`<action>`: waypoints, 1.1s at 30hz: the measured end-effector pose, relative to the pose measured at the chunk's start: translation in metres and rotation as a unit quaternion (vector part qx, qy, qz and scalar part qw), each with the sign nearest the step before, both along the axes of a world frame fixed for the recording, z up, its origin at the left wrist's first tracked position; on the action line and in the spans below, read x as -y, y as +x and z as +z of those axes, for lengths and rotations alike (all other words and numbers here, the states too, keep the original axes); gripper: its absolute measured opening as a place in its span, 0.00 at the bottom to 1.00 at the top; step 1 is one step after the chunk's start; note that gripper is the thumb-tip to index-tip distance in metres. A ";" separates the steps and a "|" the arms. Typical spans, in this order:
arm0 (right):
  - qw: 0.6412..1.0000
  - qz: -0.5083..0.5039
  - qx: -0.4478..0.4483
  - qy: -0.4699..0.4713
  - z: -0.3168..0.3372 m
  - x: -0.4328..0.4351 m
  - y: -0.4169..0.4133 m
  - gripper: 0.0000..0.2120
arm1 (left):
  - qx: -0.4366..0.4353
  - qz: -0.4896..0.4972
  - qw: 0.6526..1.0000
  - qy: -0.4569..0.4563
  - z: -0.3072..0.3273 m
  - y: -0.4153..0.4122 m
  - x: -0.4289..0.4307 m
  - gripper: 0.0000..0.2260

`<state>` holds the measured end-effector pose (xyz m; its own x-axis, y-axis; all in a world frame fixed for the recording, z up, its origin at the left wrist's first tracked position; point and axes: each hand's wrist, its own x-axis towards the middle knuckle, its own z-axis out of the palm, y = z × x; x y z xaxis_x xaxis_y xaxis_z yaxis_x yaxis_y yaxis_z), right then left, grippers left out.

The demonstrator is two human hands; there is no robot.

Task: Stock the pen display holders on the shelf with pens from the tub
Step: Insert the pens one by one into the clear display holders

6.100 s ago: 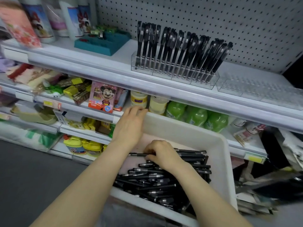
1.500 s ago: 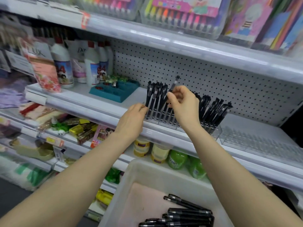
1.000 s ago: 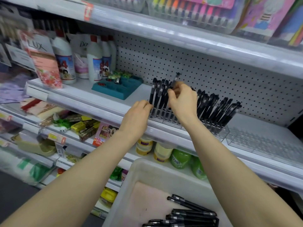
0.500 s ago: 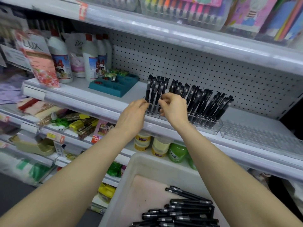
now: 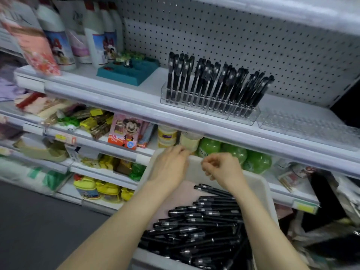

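— Start with the big things: where does everything sit from the tub?

— The white tub [image 5: 261, 184] is low in the middle. The shelf [image 5: 116, 98] runs across above and behind it, and its long front edge overhangs the tub's far rim. Dark floor [image 5: 39, 221] lies left of the tub.

— And the holders?

— A clear holder [image 5: 210, 108] stands above the tub, just behind the shelf's front edge, and is packed with upright black pens [image 5: 214, 82] that lean right. A second clear holder [image 5: 303, 125] sits above and right of the tub, its slots open. Loose pens [image 5: 204, 227] lie heaped in the tub's near right half, with pink bottom showing at its far left.

— Any writing?

— Up and left of the tub, a pink cartoon box [image 5: 124, 131] reads "18+". The bottle labels further up and left are too blurred to read. A yellow price tag [image 5: 304, 207] sits right of the tub, its print too small.

— Hands?

— The left hand [image 5: 169, 168] lies at the tub's far left rim with bent fingers (I cannot tell whether it grips). The right hand [image 5: 224, 170] hangs over the tub's far end, fingers loosely curled and holding nothing. There is open air between both hands and the shelf edge.
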<state>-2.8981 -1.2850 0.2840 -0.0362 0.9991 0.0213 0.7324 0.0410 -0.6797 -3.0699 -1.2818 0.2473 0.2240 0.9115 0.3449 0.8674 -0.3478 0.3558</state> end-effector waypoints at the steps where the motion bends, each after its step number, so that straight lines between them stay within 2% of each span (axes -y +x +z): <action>1: 0.999 0.003 0.041 -0.010 -0.009 0.004 0.006 0.05 | -0.009 0.001 1.000 0.007 -0.007 0.000 0.003 0.19; 6: 0.975 0.033 0.204 -0.074 -0.038 0.018 0.021 0.06 | 0.024 0.007 0.999 0.035 -0.015 -0.004 0.004 0.15; 12: 0.961 0.066 0.235 -0.131 -0.034 0.013 0.030 0.07 | 0.029 0.020 0.999 0.027 -0.017 -0.002 -0.003 0.12; 16: 0.949 0.078 0.280 -0.121 -0.035 0.012 0.022 0.03 | 0.031 0.020 0.999 0.018 -0.015 -0.002 -0.005 0.11; 19: 0.940 0.087 0.308 -0.114 -0.039 0.013 0.013 0.12 | 0.032 0.020 0.999 0.020 -0.015 -0.002 -0.004 0.11; 21: 0.932 0.095 0.332 -0.111 -0.042 0.015 0.008 0.13 | 0.033 0.020 0.999 0.019 -0.015 -0.003 -0.003 0.11; 24: 0.929 0.109 0.336 -0.111 -0.045 0.015 0.004 0.12 | 0.036 0.021 0.999 0.017 -0.015 -0.002 -0.003 0.10; 33: 0.938 0.192 0.264 -0.114 -0.044 0.013 -0.005 0.09 | 0.041 0.020 0.999 0.021 -0.016 -0.002 -0.003 0.09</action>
<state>-2.9028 -1.2984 0.2396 -0.3391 0.8871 -0.3130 0.9306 0.2676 -0.2497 -3.0723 -1.2783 0.2314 0.1577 0.9033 0.3989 0.8498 -0.3299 0.4111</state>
